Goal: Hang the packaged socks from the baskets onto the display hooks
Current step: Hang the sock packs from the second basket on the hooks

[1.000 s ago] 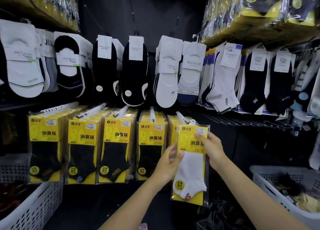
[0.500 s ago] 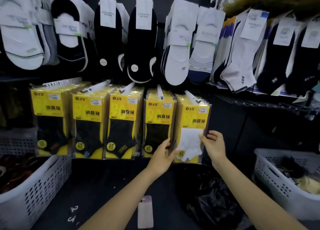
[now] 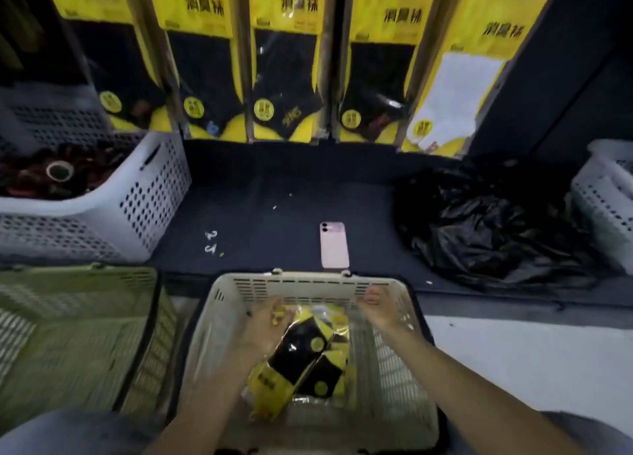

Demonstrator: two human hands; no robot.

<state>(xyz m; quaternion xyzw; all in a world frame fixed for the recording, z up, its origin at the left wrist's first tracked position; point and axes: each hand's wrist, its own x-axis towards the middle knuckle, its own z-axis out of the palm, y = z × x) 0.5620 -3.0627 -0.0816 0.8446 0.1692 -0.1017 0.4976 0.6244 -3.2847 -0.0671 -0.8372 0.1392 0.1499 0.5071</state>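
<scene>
A pink phone [image 3: 334,245] lies face down on the dark ledge [image 3: 274,184] ahead of me, with its camera lenses at the far end. To its left, a few small white bits [image 3: 210,241] lie apart from it. To the right, a crumpled black plastic bag [image 3: 489,228] slumps on the same ledge. Pale floor [image 3: 531,362] shows at near right.

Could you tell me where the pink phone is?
In the head view's centre, the pink phone lies on the dark ledge beyond the beige basket, left of the black bag.

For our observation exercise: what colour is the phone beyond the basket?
The phone is pink, seen in the head view.
</scene>
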